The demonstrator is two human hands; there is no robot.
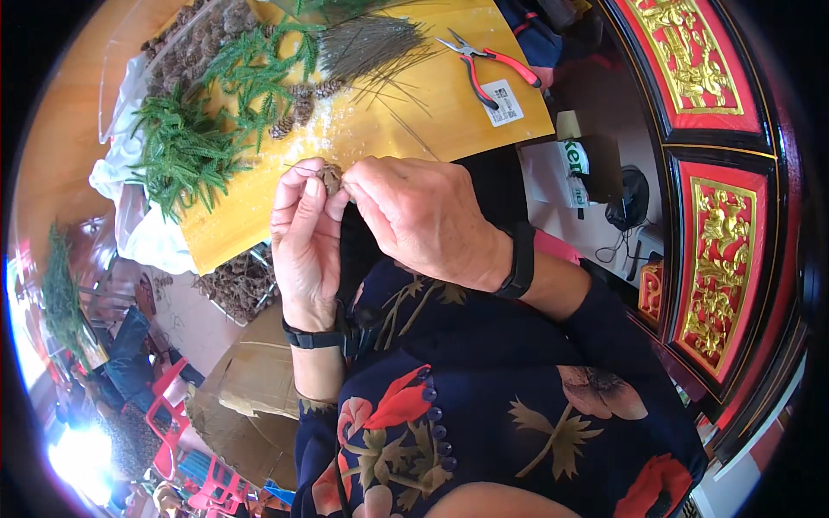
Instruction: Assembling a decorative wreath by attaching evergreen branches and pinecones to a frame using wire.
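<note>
A small brown pine cone (330,180) is held in my left hand (306,229), between the thumb and fingers, just past the near edge of the yellow sheet. A thin dark wire shows beside my left fingertips. My right hand (423,211) is closed in a pinch against the cone's right side; its fingertips hide whatever they grip. Beyond my hands, a few more pine cones (302,110) lie among green artificial sprigs (186,147). A bundle of thin dark wires (371,47) is spread at the far middle. Red-handled pliers (475,67) rest open at the far right.
The yellow sheet (466,129) covers the table and carries white flecks. A clear container of pine cones (194,47) stands at the far left, near white plastic bags (129,194). More cones (237,289) lie below the table. Carved red-and-gold panels (725,268) stand on the right.
</note>
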